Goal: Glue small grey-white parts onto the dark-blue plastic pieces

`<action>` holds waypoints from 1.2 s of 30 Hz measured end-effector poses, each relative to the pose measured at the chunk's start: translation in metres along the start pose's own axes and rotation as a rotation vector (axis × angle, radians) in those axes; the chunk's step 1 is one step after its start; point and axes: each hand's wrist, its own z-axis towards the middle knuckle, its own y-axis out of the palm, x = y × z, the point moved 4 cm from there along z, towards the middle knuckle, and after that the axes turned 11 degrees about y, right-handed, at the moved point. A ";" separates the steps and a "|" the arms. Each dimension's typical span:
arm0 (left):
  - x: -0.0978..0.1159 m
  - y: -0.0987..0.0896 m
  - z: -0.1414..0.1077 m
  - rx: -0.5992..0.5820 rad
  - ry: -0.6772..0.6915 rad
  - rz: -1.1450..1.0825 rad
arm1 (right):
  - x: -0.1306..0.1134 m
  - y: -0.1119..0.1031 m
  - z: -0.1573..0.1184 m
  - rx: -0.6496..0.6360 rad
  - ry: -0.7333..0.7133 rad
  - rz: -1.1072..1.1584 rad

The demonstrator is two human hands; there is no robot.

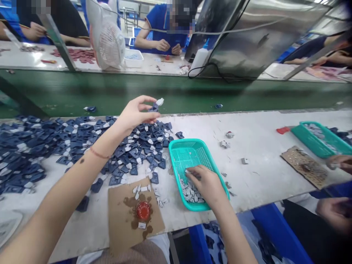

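My left hand (132,113) is raised above the far edge of the heap, its fingers closed on a small dark blue piece with a white tip (154,107). Below it spreads a large heap of similar blue-and-white pieces (82,137). My right hand (206,182) reaches into a green plastic basket (189,140), fingertips pinched together; a pale bit shows at them, too small to name. Small white pieces (191,193) fill the basket's near end. Between my arms lies a stained cardboard sheet (118,209) with a round red-topped container (143,211) and several white bits on it.
A green ledge (170,91) runs along the table's back. At right are another green basket (305,134), a cardboard piece (302,165) and a neighbour's hand (341,161). Blue bins (280,227) stand below the table edge. Co-workers sit across, near a fan (110,42) and a white bottle (200,58).
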 end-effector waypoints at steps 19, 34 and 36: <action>-0.059 -0.023 -0.298 0.354 -0.580 -0.513 | -0.120 0.016 -0.087 -0.108 -0.307 0.173; -0.062 -0.005 -0.305 0.221 -0.408 -0.545 | -0.143 0.043 -0.100 -0.166 -0.380 -0.039; -0.060 -0.004 -0.304 0.223 -0.394 -0.544 | -0.144 0.043 -0.101 -0.165 -0.375 -0.049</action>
